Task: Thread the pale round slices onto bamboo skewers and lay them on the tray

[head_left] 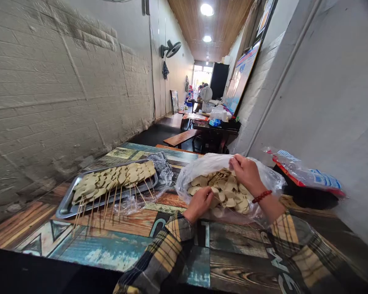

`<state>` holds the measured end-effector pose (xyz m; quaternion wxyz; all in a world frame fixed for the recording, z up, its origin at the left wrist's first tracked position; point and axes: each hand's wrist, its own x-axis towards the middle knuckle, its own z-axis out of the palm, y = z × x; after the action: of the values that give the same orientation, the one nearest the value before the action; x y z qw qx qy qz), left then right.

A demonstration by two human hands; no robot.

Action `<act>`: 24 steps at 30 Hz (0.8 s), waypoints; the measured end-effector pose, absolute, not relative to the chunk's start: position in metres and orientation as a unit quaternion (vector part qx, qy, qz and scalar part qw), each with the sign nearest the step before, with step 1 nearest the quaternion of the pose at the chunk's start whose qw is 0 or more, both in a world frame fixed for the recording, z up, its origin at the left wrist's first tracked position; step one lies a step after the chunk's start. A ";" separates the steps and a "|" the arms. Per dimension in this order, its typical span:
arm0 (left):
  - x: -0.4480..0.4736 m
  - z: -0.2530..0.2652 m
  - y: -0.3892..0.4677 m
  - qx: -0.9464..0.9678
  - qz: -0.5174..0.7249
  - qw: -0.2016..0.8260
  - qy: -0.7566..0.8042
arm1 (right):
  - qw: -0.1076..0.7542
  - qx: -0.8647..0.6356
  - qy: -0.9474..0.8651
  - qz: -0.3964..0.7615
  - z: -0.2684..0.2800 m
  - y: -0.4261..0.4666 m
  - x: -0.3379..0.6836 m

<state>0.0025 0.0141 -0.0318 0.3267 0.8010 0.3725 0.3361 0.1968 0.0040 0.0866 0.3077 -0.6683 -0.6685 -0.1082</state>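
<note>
A white translucent plastic bag [187,173] lies open on the table, filled with pale flat slices [230,192]. My right hand [246,173], a red bead bracelet at its wrist, pinches the bag's upper rim. Low at the bag's mouth, my left hand [199,203] has its fingers closed against the slices; what they hold, if anything, is hidden. To the left, a metal tray [68,204] carries rows of similar slices threaded on thin wooden skewers [106,206], whose bare ends stick out over the near rim.
A grey cloth [160,165] lies behind the tray's right end, and crumpled clear plastic [130,205] is by its near edge. Red-and-blue plastic packaging [309,173] rests at the table's right on something black. Beyond the patterned table [110,247] stand a bench [182,137] and more tables.
</note>
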 end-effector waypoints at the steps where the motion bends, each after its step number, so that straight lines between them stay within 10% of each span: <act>1: 0.002 -0.033 0.015 0.801 0.332 0.327 0.376 | 0.324 -0.665 -0.665 -0.104 0.085 0.002 0.195; 24: 0.004 -0.018 0.014 0.693 0.345 0.530 0.344 | 0.352 -0.561 -0.729 0.175 -0.015 -0.092 0.192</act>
<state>0.0039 0.0142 -0.0179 0.5303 0.6934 0.3445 0.3454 0.1915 -0.0924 -0.0153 0.3524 -0.5606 -0.7287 0.1748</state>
